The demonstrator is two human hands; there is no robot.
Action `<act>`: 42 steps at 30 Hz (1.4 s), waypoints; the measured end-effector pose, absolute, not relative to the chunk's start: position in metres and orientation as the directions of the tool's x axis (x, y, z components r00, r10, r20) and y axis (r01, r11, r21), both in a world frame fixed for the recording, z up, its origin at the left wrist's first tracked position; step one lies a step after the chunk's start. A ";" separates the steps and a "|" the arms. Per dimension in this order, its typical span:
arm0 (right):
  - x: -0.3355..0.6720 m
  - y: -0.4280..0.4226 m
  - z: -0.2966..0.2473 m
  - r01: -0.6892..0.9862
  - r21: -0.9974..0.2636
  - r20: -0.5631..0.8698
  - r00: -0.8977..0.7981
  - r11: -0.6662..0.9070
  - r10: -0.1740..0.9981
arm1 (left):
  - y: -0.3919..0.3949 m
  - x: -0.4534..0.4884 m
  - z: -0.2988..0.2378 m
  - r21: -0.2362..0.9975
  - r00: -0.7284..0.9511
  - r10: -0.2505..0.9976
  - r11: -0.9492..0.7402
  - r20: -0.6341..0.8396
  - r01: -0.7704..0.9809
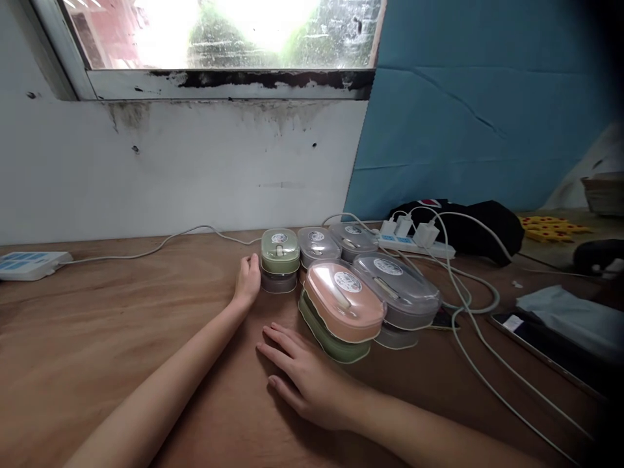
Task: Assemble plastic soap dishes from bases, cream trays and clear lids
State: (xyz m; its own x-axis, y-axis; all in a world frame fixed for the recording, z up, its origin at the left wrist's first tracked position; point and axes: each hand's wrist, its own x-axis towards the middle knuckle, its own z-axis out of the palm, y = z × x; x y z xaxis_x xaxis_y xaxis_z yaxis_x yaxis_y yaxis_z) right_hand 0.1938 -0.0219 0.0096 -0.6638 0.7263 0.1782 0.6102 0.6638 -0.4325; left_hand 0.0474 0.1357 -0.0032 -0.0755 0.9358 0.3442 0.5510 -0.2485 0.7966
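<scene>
My left hand [247, 281] stands on edge against the left side of a small stack, its fingers straight and not wrapped round anything. That stack has a green lunch box [280, 252] with a clear lid on top of a grey box [279, 281]. Palm down on the wood, my right hand [308, 380] lies open with its fingers spread. Just beyond it, a pink lunch box [344, 305] sits slightly askew on a green box [336, 341]. Grey lunch boxes [397, 289] stand to its right and behind, also with clear lids and round white stickers.
A power strip [414, 244] with white chargers sits behind the boxes, and white cables loop across the right side. Another power strip [34, 265] lies far left. A phone [541, 348], a pale blue packet [575, 318] and black cloth [480, 224] are at right.
</scene>
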 end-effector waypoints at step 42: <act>0.199 -0.018 0.017 0.603 -0.334 0.026 -0.762 0.724 0.647 | -0.009 -0.052 0.015 0.143 0.767 0.641 -0.757 -0.031 0.638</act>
State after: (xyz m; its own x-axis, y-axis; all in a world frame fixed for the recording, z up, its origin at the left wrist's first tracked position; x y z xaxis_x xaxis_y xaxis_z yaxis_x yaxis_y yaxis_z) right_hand 0.1990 -0.0184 0.0167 -0.7623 0.6467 0.0256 0.6033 0.7242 -0.3340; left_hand -0.0517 -0.0089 0.0154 0.7669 0.6410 -0.0309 0.6381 -0.7565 0.1432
